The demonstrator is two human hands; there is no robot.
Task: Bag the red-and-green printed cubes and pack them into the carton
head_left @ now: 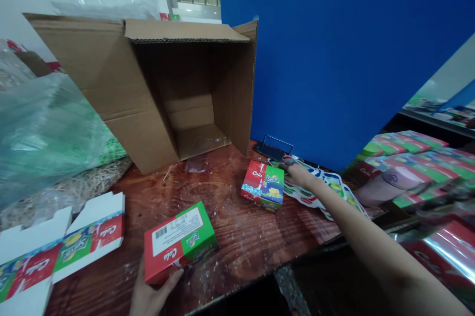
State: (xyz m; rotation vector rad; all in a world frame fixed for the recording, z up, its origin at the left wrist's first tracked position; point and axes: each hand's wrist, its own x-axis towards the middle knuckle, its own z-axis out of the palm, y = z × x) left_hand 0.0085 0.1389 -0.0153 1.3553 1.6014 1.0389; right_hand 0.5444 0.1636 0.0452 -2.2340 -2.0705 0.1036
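My left hand (150, 293) grips the near left end of a red and green Cola and Sprite carton (180, 241), thumb along its front side. The carton's top face carries a white barcode label. Farther right stands a second Cola and Sprite carton (262, 184). Just beyond its right side, my right hand (300, 176) reaches over a spread of printed sticker-like sheets (336, 184). Its fingers are partly hidden and blurred, so I cannot make out whether they hold anything.
An open cardboard box (193, 103) lies on its side at the back. Flattened cartons (89, 241) are at left, near a plastic bag (48, 132). A blue panel (334, 58) rises behind a phone (272, 151). Stacked cartons (411, 157) and a pink cylinder (388, 184) are at right.
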